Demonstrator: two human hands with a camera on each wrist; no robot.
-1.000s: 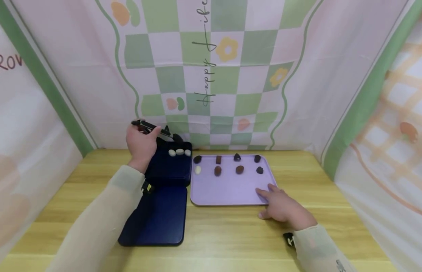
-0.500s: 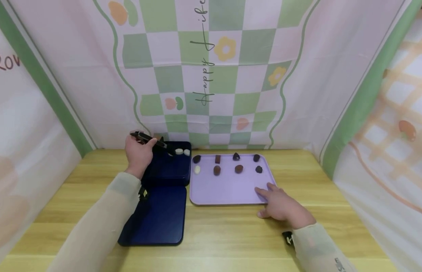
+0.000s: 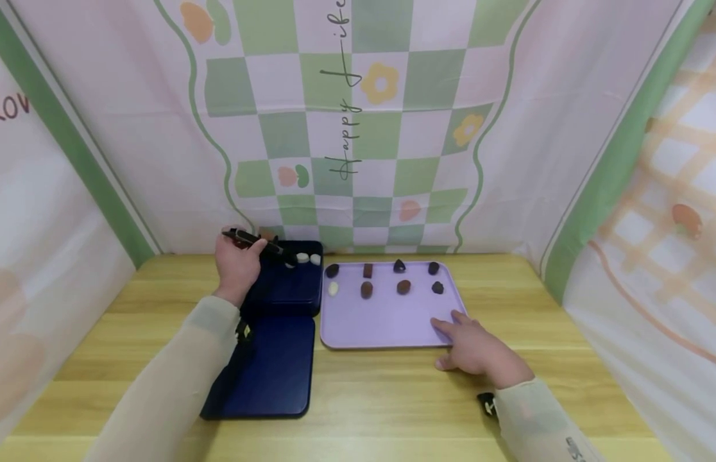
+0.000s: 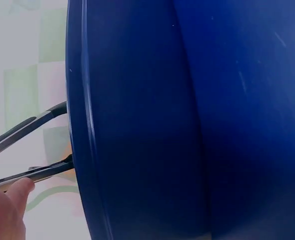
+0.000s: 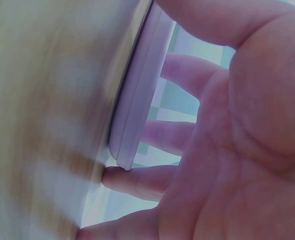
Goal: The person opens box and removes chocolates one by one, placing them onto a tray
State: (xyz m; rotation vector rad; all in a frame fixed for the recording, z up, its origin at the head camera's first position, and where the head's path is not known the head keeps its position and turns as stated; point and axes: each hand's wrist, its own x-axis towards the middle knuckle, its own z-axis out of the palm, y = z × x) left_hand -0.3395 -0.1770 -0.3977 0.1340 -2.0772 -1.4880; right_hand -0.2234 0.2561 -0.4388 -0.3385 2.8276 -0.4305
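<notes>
In the head view my left hand (image 3: 238,266) grips black tongs (image 3: 255,242), reaching over a dark blue box (image 3: 283,292) at the back left. The tongs' dark tips are down at the leftmost of the white oval pieces (image 3: 302,258) inside it; whether they pinch it I cannot tell. From the left wrist, the two tong arms (image 4: 42,173) stand apart, their ends hidden behind the box. My right hand (image 3: 476,346) has its fingers spread on the front right corner of a purple tray (image 3: 381,327). Chocolate-like pieces (image 3: 366,290) lie on the tray in two rows.
A dark blue flat lid (image 3: 265,378) lies in front of the box on the wooden table (image 3: 381,404). One white oval piece (image 3: 333,289) is among the brown ones on the tray. A patterned cloth (image 3: 381,141) hangs close behind box and tray.
My left hand has lowered the tongs from above the box's back edge to the leftmost white piece. The right hand stays on the tray corner.
</notes>
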